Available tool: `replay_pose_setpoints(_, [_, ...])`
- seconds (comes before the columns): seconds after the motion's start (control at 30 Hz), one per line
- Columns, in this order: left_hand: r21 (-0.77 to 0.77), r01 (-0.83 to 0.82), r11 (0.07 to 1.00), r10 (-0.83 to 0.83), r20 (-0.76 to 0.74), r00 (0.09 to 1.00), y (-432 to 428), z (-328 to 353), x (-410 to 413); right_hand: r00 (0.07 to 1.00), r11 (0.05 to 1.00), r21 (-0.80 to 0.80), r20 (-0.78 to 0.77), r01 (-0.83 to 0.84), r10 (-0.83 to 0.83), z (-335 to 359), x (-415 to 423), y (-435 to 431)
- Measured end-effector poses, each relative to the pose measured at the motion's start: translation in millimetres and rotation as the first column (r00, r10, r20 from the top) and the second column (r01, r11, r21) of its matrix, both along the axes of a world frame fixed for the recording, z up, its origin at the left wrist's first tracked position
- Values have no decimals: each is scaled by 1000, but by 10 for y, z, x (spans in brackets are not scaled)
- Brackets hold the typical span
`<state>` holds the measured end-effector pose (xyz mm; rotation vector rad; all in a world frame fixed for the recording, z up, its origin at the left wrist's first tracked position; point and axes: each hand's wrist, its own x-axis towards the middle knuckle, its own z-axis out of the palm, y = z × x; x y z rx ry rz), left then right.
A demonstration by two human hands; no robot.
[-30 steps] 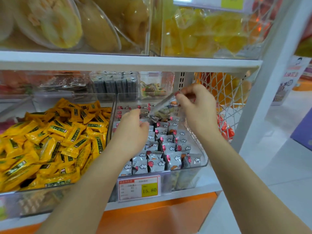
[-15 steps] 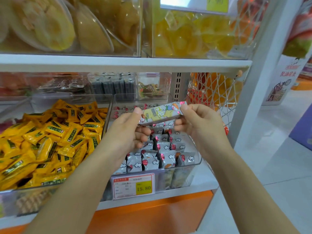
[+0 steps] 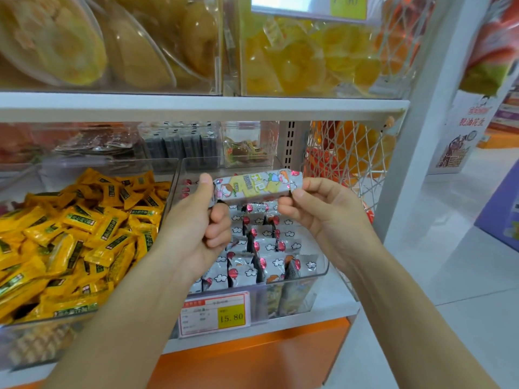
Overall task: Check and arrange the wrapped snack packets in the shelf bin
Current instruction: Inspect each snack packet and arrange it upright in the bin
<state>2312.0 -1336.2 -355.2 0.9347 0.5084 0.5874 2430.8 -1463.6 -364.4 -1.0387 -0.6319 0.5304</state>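
A single wrapped snack packet (image 3: 257, 186) is being held level between both hands, above the rear half of the clear shelf bin (image 3: 317, 276) and apart from the packets beneath it. Its printed face, silver with yellow and cartoon figures, is being turned toward the camera.

The packet's left end is being pinched by the left hand (image 3: 196, 226): the thumb is being pressed against the wrapper edge from above, while the other fingers are being kept curled under and behind it. The right end is being gripped by the right hand (image 3: 323, 214) between thumb and forefinger, with the remaining fingers being curled loosely below. Nothing else is being held by either hand.

Below the hands, the bin is being filled by rows of silver packets (image 3: 261, 248) with white clouds and red marks, stood on edge side by side. A price label (image 3: 214, 314) reading 15.80 is being carried on the bin's front wall. The bin is being borne by a white shelf (image 3: 280, 325).

Just to the left, a neighbouring bin is being heaped with loose yellow packets (image 3: 84, 234). To the right, orange goods are being kept in a white wire basket (image 3: 351, 158).
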Motion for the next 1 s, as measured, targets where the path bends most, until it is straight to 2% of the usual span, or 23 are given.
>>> replay_pose_setpoints(0.1, [0,16,1000,-16,54,998,-3,14,-20,989,995,-63,126,83,-75,-6,-10,0])
replay_pose_setpoints(0.3, [310,-4,951,28,-72,997,61,-6,-53,959,978,-95,236,184,-158,32,-89,32])
replay_pose_setpoints(0.47, [535,31,844,62,-155,986,104,-65,-29,888,921,-192,388,340,-247,21,-82,12])
replay_pose_setpoints(0.67, [543,68,837,4,-132,991,156,-82,-37,884,928,-221,429,301,-185,38,-112,25])
replay_pose_setpoints(0.8, [641,52,766,27,-112,993,153,-101,-41,831,897,-201,495,394,-254,30,-123,27])
replay_pose_setpoints(1.0, [704,99,703,-4,-135,991,105,-79,-56,744,832,-176,569,526,-350,11,-117,57])
